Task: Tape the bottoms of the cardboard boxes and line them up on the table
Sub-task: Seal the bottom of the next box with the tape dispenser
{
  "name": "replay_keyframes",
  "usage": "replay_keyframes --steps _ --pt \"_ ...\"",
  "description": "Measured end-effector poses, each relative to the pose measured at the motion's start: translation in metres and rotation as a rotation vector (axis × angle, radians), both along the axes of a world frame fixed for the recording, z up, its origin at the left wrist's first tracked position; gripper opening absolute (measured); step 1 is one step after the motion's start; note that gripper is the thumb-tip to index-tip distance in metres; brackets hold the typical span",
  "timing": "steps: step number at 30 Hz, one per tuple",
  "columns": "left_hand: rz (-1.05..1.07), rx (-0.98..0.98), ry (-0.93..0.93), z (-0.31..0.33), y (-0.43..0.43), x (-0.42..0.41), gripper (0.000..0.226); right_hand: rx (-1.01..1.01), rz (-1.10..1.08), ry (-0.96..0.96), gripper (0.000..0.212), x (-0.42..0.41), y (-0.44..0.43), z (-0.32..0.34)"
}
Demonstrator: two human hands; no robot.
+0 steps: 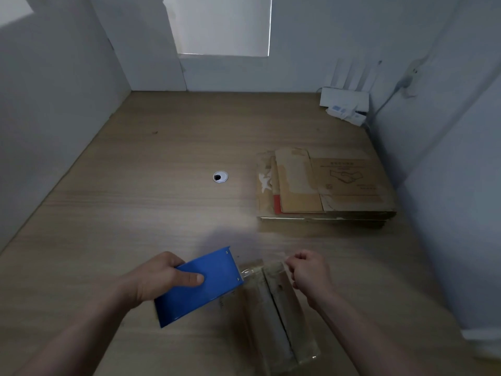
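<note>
Here the table [162, 172] is boxed in on three sides: a pale wall [54, 104] runs along its left edge, another closes the back, and a third stands along the right. A router [344, 97] sits in the far right corner against the walls. The stack of flattened boxes [325, 185] lies on the right side, its right edge near the right wall and its near edge well apart from the hands. A round cable grommet [220, 176] sits mid-table, left of the stack. The broad stretch of wood to the left and centre holds only that grommet, so the widest room lies there.

The cardboard box [273, 308] stands at the near side of the table, right of centre, below the hands; its two upper flaps meet in a dark seam running lengthwise toward the person. It is blurred.

The left hand [160, 278] comes in from the lower left and grips the blue tape dispenser [200, 286], thumb flat across its upper face and fingers wrapped behind its far edge. The dispenser is tilted, its front end over the box's far left corner. The right hand [309, 272] hovers over the box's far right corner, fingers curled tight, pinching the end of the clear tape [248, 272], which stretches faintly between it and the dispenser.
</note>
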State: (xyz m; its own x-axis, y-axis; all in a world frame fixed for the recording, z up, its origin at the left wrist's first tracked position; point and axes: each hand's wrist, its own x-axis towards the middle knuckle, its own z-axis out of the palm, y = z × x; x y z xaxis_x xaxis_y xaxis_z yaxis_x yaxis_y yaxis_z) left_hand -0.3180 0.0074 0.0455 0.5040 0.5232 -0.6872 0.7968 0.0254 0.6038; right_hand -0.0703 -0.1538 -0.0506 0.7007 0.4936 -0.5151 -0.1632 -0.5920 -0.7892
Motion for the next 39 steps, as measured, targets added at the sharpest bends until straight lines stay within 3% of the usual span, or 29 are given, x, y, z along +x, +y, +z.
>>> replay_keyframes --steps 8,13,15,17,19,20,22,24,26,28,39 --pt "-0.001 0.043 0.06 -0.012 0.002 -0.004 0.083 0.012 -0.038 0.103 0.008 -0.015 0.003 -0.009" --pt "0.013 0.067 0.094 -0.019 -0.005 -0.007 0.042 0.066 -0.161 0.285 0.028 -0.026 0.004 -0.009" --pt "0.019 0.083 0.098 -0.022 -0.005 -0.009 0.036 0.036 -0.138 0.201 0.024 -0.029 0.009 -0.008" --pt "0.013 0.092 0.1 -0.023 -0.006 -0.009 0.037 -0.079 -0.056 0.028 0.004 -0.031 0.012 0.0" --pt "0.009 0.091 0.099 -0.023 -0.008 -0.009 0.036 -0.201 0.055 -0.157 0.042 -0.03 0.007 0.005" --pt "0.006 0.09 0.098 -0.024 -0.008 -0.01 0.036 -0.195 0.093 -0.298 0.05 -0.031 0.003 0.01" --pt "0.006 0.089 0.099 -0.026 -0.009 -0.01 0.038 -0.043 0.196 -0.621 0.043 -0.041 -0.005 0.021" --pt "0.011 0.078 0.093 -0.027 -0.009 -0.008 0.039 0.023 0.408 -0.802 0.039 -0.049 -0.008 0.017" --pt "0.002 0.079 0.08 -0.027 -0.009 -0.007 0.038 -0.082 0.647 -0.757 0.043 -0.054 -0.011 0.009" --pt "-0.013 0.086 0.075 -0.026 -0.01 -0.006 0.036 -0.191 0.754 -0.659 0.048 -0.054 -0.015 0.002" --pt "-0.057 0.007 -0.016 -0.016 -0.002 -0.042 0.043 -0.182 0.748 -0.671 0.047 -0.06 -0.017 0.004"
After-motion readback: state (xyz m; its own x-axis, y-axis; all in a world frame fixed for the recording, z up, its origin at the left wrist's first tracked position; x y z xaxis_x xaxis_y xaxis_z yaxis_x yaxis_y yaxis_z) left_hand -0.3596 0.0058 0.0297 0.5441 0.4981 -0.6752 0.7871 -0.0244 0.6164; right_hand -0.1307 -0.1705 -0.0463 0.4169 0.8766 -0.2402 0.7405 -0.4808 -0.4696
